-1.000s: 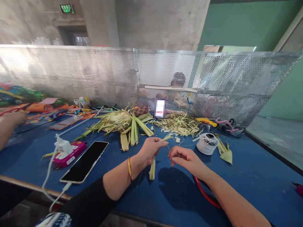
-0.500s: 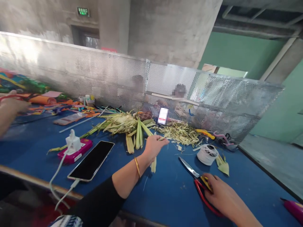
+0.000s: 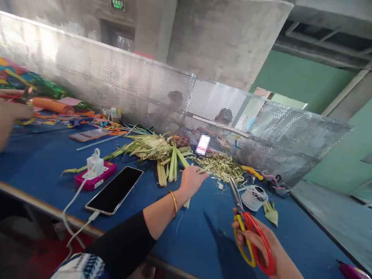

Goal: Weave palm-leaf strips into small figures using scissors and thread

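Note:
My left hand (image 3: 192,181) is closed on a pale green husk strip (image 3: 187,203), pinched between thumb and fingers. Behind it lies a heap of corn husks (image 3: 151,149) with several folded pieces hanging toward me. My right hand (image 3: 263,242) grips scissors (image 3: 242,217) with one red and one yellow handle. Their blades point away from me, raised off the table, apart from the strip. A spool of white thread (image 3: 254,197) stands just beyond the scissors, beside a loose husk piece (image 3: 271,213).
A phone (image 3: 115,190) on a cable lies left, beside a pink power strip (image 3: 95,175) with a white plug. Thin husk scraps (image 3: 223,166) lie along the perforated metal screen (image 3: 139,85). Another person's hand (image 3: 13,114) is at far left, near coloured scraps. People sit behind the screen.
My right hand has lifted the scissors off the table and turned them upright, fingers now in the handles. My left hand keeps its pinch on the husk strip. The view has tilted slightly.

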A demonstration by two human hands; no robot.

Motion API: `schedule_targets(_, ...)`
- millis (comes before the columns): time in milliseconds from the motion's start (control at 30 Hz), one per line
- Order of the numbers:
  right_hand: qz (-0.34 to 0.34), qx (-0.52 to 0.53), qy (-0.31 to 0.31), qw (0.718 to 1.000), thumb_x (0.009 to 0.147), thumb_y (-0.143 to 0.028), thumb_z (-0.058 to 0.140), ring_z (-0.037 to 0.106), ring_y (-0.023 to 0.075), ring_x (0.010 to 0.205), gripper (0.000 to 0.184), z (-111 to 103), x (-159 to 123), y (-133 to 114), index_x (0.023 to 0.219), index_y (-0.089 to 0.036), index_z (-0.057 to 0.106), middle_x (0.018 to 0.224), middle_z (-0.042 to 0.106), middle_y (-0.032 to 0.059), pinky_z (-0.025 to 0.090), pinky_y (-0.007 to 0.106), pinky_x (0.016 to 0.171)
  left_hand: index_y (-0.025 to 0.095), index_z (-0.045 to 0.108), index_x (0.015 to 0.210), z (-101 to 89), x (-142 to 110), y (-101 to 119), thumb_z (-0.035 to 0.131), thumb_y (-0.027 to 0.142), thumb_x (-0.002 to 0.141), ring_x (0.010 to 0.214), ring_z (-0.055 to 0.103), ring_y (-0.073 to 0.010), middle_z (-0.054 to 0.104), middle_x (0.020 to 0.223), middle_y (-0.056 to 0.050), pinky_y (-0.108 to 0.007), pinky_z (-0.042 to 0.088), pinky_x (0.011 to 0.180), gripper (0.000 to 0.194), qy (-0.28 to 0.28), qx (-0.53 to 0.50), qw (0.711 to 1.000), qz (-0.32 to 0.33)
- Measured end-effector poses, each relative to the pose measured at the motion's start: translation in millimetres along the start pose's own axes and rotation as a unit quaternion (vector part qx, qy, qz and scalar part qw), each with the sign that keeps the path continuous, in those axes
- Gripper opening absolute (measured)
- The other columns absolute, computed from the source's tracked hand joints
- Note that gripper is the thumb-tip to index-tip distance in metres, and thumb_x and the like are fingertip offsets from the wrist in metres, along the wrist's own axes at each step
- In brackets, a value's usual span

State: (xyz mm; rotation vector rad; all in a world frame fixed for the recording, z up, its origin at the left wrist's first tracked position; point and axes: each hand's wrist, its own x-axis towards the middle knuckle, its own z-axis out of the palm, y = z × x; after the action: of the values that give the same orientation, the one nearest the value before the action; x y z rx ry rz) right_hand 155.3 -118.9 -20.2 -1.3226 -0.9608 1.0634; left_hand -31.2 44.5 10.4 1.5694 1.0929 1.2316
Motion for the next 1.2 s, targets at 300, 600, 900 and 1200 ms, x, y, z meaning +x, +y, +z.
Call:
schedule_targets(300,0.116,0.231,-0.185,0.948,0.068,-0.068,0.067,0.032,0.0066,0.050,0.057,71,-18,-19,0.096,-0.019,0.068,0.074,0.053,0.0033,0.029,0.020,0.043,0.015,0.071,0.071,0.1,-2,1,0.063,0.022,0.074,0.070,0.059,-0.0157,0.068,0.071,-0.002,-0.023,0.038,0.062,0.012,0.021,0.038,0.998,0.033)
schedule_targets(600,0.113,0.262,-0.171,0.943,0.069,-0.069,0.065,0.032,0.0064,0.049,0.058,78,-9,-14,0.096,-0.018,0.068,0.073,0.052,0.0020,0.028,0.019,0.041,0.015,0.073,0.072,0.7,-2,1,0.058,0.018,0.075,0.070,0.060,-0.0165,0.070,0.071,-0.003,-0.024,0.039,0.063,0.016,0.026,0.055,0.997,0.039)
schedule_targets(900,0.130,0.287,-0.179,0.932,0.070,-0.069,0.064,0.030,0.0051,0.048,0.058,79,-10,-17,0.093,-0.016,0.068,0.070,0.051,0.0017,0.027,0.018,0.039,0.016,0.073,0.074,0.2,-5,4,0.058,0.016,0.075,0.073,0.062,-0.0167,0.071,0.074,-0.004,-0.023,0.038,0.063,0.015,0.028,0.062,0.996,0.048)
schedule_targets(1200,0.119,0.330,-0.174,0.920,0.078,-0.064,0.059,0.031,0.0050,0.048,0.054,95,-10,-16,0.093,-0.013,0.068,0.070,0.052,0.0023,0.030,0.016,0.040,0.016,0.072,0.074,0.9,-6,2,0.057,0.017,0.077,0.074,0.063,-0.0170,0.071,0.073,-0.004,-0.023,0.038,0.063,0.016,0.050,0.057,0.996,0.050)
